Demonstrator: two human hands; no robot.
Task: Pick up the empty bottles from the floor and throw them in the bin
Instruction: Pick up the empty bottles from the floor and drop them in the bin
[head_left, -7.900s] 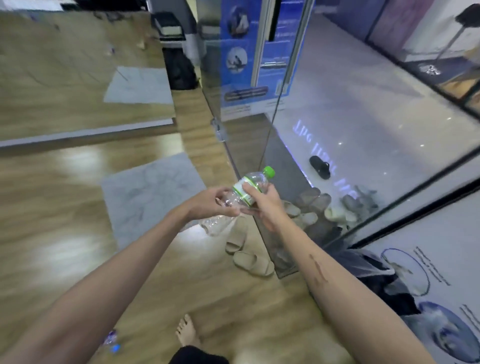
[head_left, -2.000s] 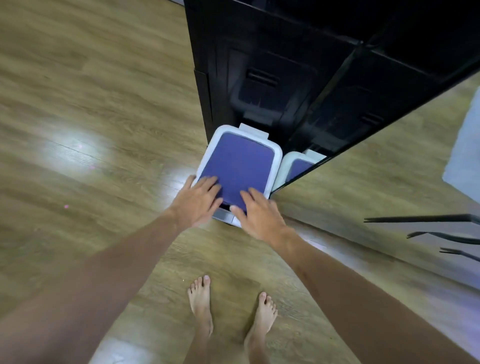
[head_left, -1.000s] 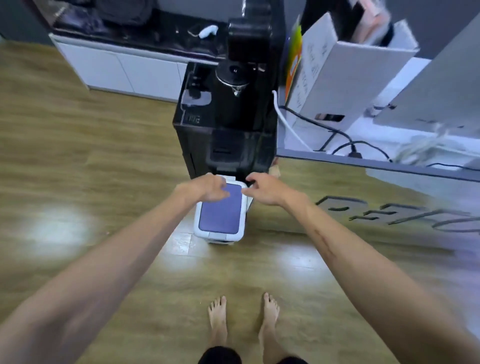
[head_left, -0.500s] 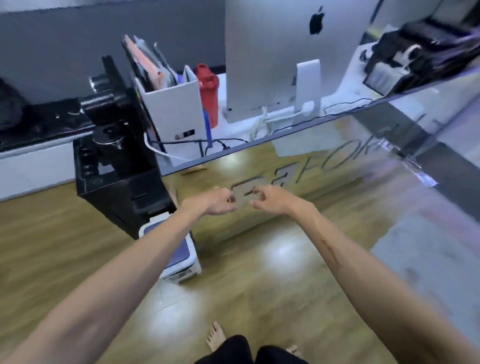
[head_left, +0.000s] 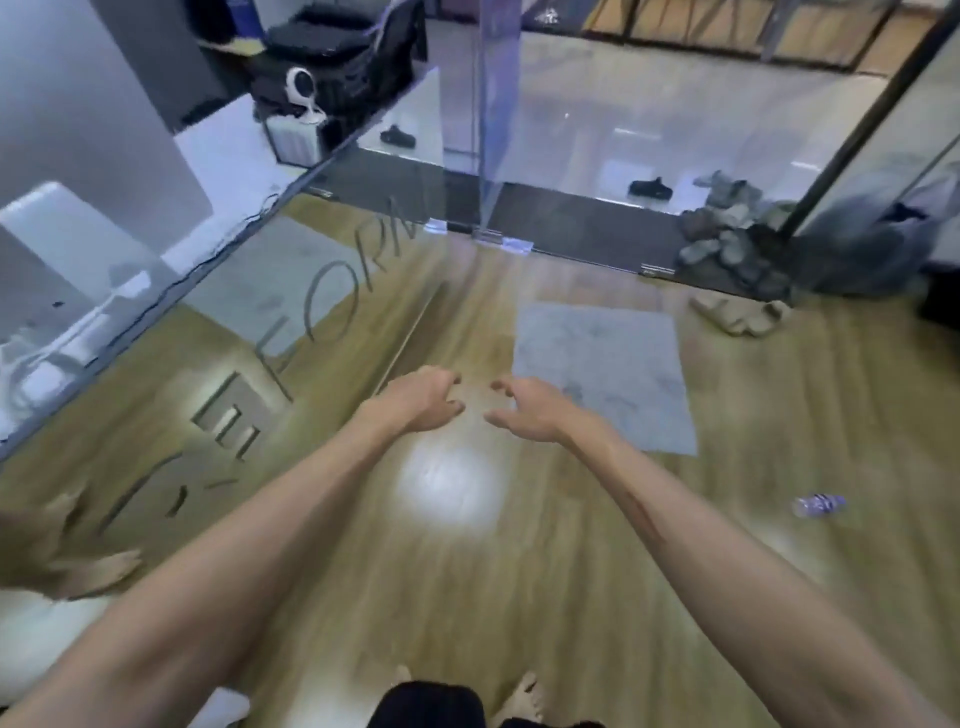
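Observation:
A small clear bottle with a blue-purple label (head_left: 820, 504) lies on its side on the wooden floor, off to my right. My left hand (head_left: 422, 402) and my right hand (head_left: 530, 408) are stretched out in front of me at mid-frame, close together, fingers loosely curled and holding nothing. The bottle is well to the right of my right forearm and nearer to me than the hands. The bin is out of view.
A grey mat (head_left: 602, 371) lies just beyond my right hand. A glossy counter front with raised letters (head_left: 249, 374) runs along the left. A glass door (head_left: 491, 119) stands ahead, with a pile of sandals (head_left: 727, 249) at its right. My bare feet (head_left: 519, 699) show at the bottom.
I have turned right, away from the bin and counter, toward the glass door and mat. Both hands left the bin lid and stay empty. A bottle on the floor has come into view.

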